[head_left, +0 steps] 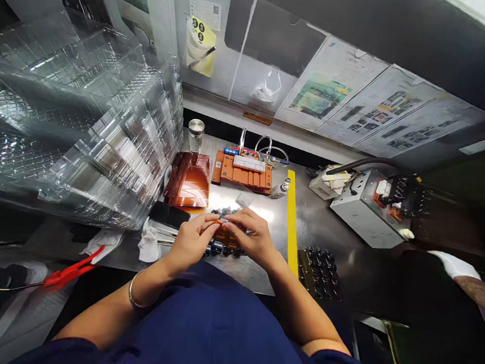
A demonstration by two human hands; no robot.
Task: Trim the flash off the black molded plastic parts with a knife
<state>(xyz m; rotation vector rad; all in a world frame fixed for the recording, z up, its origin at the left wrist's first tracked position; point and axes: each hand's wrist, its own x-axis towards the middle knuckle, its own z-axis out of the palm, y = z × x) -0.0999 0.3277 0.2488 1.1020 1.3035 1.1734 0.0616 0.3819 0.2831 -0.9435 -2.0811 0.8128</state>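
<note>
My left hand [193, 239] and my right hand [255, 235] meet over the metal bench, thumbs and fingertips pinched together. Between them is a small orange piece [221, 222], thin and partly covered by the fingers, so its exact kind is unclear. Below and behind the fingers lie several small black parts [234, 251] with an amber piece among them, largely hidden by the hands. Just beyond stands an orange fixture [247, 177] with a white perforated strip on top and hoses behind. A shiny amber-brown sheet or cover [189, 186] lies left of the fixture.
Stacked clear plastic trays [116, 120] fill the left. Near my left hand lie a black flat object [169, 214] and a white cloth [149, 243]. Yellow tape [292, 220] crosses the bench; right of it are a block of black parts [319, 271], a grey box [367, 210] and another person's arm [479, 293].
</note>
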